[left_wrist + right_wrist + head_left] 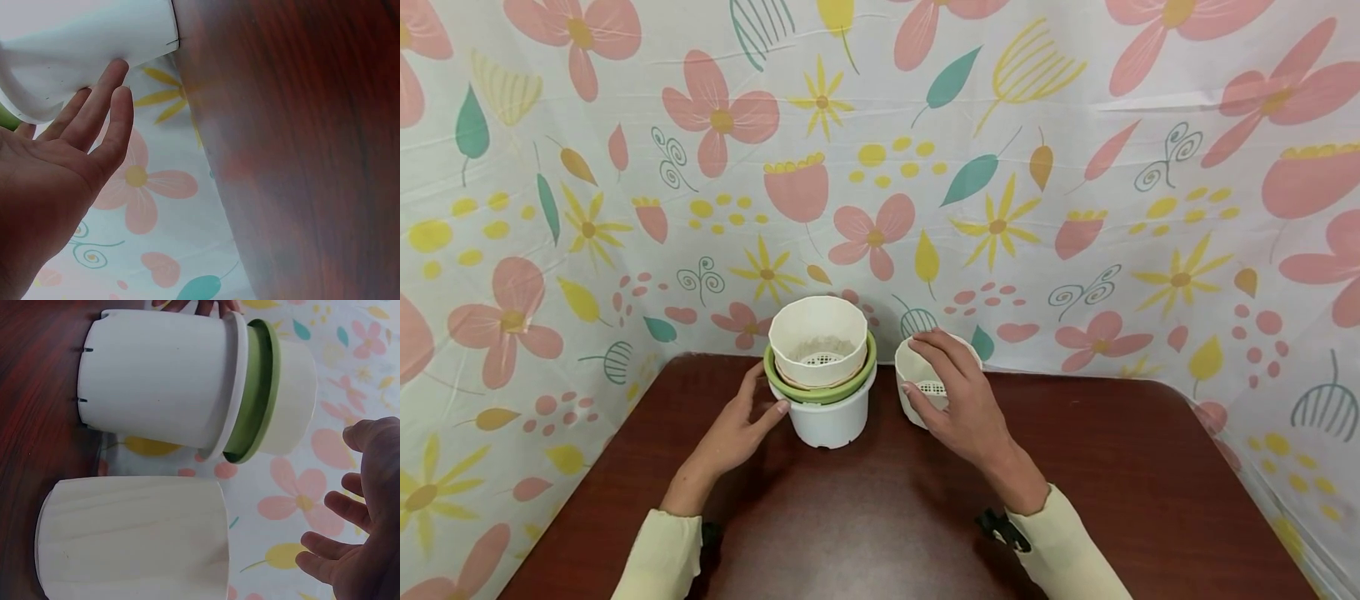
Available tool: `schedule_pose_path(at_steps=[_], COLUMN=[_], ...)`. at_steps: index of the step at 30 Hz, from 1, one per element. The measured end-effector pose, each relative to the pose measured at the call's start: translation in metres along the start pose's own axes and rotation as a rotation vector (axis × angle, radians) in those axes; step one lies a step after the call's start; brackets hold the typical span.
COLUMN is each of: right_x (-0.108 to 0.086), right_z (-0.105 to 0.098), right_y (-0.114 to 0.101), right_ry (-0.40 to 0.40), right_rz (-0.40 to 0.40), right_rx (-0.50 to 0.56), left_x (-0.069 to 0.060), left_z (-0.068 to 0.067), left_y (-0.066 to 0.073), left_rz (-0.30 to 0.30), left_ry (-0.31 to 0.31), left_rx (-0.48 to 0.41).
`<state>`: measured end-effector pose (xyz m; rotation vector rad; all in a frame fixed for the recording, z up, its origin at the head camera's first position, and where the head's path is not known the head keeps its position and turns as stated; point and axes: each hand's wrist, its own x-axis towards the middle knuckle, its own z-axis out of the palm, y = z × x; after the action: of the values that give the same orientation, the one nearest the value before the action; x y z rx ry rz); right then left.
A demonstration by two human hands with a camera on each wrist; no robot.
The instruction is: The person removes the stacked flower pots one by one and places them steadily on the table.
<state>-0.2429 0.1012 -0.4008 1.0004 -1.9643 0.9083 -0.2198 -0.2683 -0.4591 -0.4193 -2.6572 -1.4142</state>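
Pale sleeves lie behind the relaxed left grip, touching stacked pots, and the unclenched right grip, above a cream pot.

- We see pale glare on the glossy reddish-brown table.
- Our left wrist view is hazy, the round white plastic pot partly washed out.

floral sheeting behind the table suggests a makeshift booth.
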Motion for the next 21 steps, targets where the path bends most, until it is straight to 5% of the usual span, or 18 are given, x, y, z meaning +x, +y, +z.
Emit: schedule_pose_path(at_steps=[21], right_x=[0.0063], right_z=[0.0032], right_y=[-0.0063], right_ry=[-0.031], right_rz=[0.017], right_rx=[0.017], left_x=[0.0001], left_z=[0.0], left_y=[-0.0005], left_rz=[-0.011], left_ry=[-0.002], left_rx=[0.002])
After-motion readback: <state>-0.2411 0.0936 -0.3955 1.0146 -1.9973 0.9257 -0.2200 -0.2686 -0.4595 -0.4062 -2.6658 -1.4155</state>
